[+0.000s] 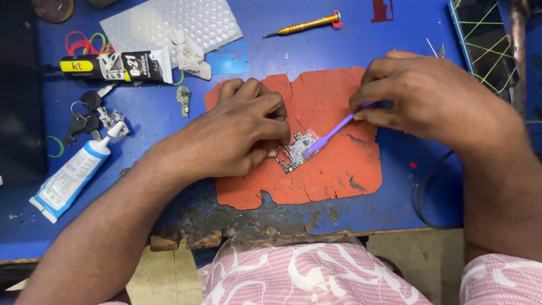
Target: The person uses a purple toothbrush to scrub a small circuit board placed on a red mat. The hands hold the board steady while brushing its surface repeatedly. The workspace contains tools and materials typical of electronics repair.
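We see the left hand (240, 133) curled down on a small circuit board (293, 152), its fingertips pinning the board's left edge against a worn orange silicone mat (333, 175). The board lies near the middle of the mat, tilted a little, and the mat sits on a blue table (395, 203) with a chipped front edge.

The right hand (420, 99) is closed around the handle of a purple brush (333, 133), pinching it between thumb and fingers. The brush slants down to the left, and its head rests on the board's right side.

To the left of the mat we find a small green circuit strip (183, 100), a white and blue glue tube (70, 175), a black and yellow glue tube (116, 66) and a bunch of keys (87, 116). Behind the mat lie a sheet of bubble wrap (172, 25) and a yellow screwdriver (305, 25). At the far right corner we see a phone (485, 39) with a cracked screen.
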